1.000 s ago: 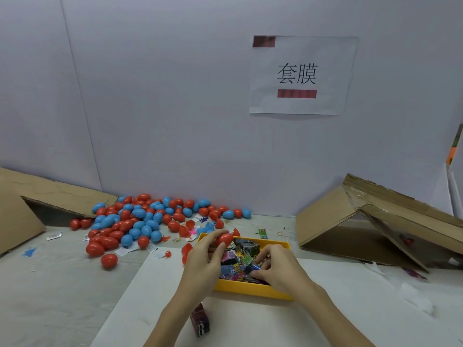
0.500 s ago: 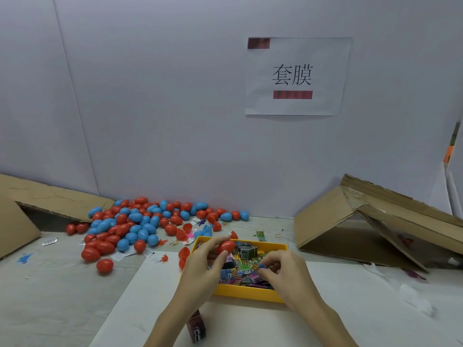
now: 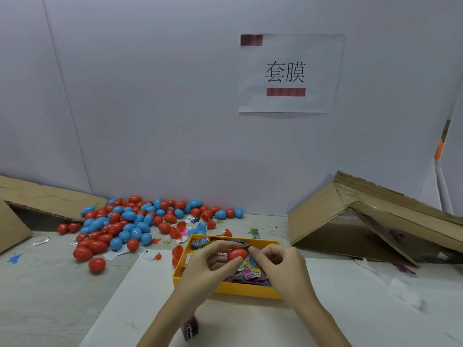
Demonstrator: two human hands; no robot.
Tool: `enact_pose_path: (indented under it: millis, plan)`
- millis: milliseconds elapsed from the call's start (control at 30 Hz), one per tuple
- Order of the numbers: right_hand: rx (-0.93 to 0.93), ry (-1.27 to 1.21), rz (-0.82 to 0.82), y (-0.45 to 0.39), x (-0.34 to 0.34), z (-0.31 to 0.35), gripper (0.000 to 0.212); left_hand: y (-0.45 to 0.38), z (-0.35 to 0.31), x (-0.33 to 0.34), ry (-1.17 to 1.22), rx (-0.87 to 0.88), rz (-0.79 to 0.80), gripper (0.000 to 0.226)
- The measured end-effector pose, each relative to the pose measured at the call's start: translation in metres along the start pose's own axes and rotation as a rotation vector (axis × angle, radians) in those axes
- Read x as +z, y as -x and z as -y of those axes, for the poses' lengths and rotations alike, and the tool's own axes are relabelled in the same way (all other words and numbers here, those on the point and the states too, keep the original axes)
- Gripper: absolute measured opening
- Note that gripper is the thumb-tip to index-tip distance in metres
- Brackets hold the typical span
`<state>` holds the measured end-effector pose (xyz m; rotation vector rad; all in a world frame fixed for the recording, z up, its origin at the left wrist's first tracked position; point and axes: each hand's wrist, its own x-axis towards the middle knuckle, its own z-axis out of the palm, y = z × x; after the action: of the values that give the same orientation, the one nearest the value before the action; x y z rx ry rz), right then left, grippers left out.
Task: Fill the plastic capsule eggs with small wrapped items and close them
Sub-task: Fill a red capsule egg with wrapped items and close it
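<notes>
While the left hand (image 3: 208,267) pinches one red egg (image 3: 236,254) over the yellow tray (image 3: 225,289) of wrapped items (image 3: 246,272), right hand (image 3: 283,269) fingers curl at the egg; can't tell if they grip. Two cardboard boxes flank one pile of red and blue eggs (image 3: 130,221) on the surface, too many to count.

Egg pile (image 3: 130,226) left, cardboard box (image 3: 370,221) right of tray (image 3: 225,288).

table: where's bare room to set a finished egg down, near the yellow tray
Bare patches: the white sheet right of the yellow tray, and the grey table left of the sheet, in front of the lone red egg. Crowded: the egg pile back left, with scraps trailing toward the tray. A small dark box sits under the left wrist.
</notes>
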<state>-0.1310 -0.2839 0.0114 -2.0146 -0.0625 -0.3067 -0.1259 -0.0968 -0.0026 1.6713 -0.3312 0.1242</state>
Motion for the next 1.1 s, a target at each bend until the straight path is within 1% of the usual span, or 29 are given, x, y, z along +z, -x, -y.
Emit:
enact_pose_path:
  millis: [167,267,333,433,533,600,800,900,933,1000,1067,1100]
  plan:
    - [-0.048,-0.028,0.050,0.0040,0.0019,0.0017,0.031,0.0007,0.0025,0.0013,-0.061,0.027,-0.029,0.028]
    - [-0.063,0.008,0.022,0.0053,0.0022,0.0010,0.032,0.0006,0.0027,0.0014,-0.067,0.042,-0.058,0.030]
    - [-0.079,0.067,-0.020,0.0044,0.0018,-0.0002,0.033,0.0001,0.0031,0.0009,-0.053,0.052,-0.077,0.029]
    - [-0.169,0.196,-0.044,0.0034,-0.0006,-0.0009,0.034,0.0014,0.0015,0.0021,-0.037,0.064,-0.034,0.026]
    - [-0.313,0.389,0.009,0.0032,-0.0023,-0.0024,0.035,0.0029,0.0007,0.0040,-0.051,0.065,-0.011,0.025]
    - [-0.352,0.429,0.050,0.0017,-0.0025,-0.0040,0.034,0.0023,0.0028,0.0042,-0.071,0.066,-0.027,0.024]
    - [-0.338,0.369,0.119,0.0007,-0.0007,-0.0063,0.037,0.0022,0.0076,0.0048,-0.121,0.104,-0.016,0.023]
    - [-0.326,0.370,0.117,0.0018,-0.0007,-0.0068,0.035,0.0022,0.0080,0.0055,-0.129,0.127,-0.041,0.020]
    - [-0.302,0.334,0.103,0.0016,-0.0007,-0.0066,0.033,0.0016,0.0080,0.0053,-0.135,0.129,-0.057,0.021]
    - [-0.226,0.186,0.074,0.0017,-0.0004,-0.0063,0.025,0.0008,0.0066,0.0044,-0.144,0.120,-0.070,0.023]
    - [-0.176,0.069,0.073,0.0018,0.0009,-0.0061,0.015,0.0010,0.0051,0.0041,-0.189,0.111,-0.060,0.030]
    - [-0.164,0.051,0.081,0.0020,0.0017,-0.0068,0.010,0.0011,0.0051,0.0044,-0.224,0.111,-0.062,0.033]
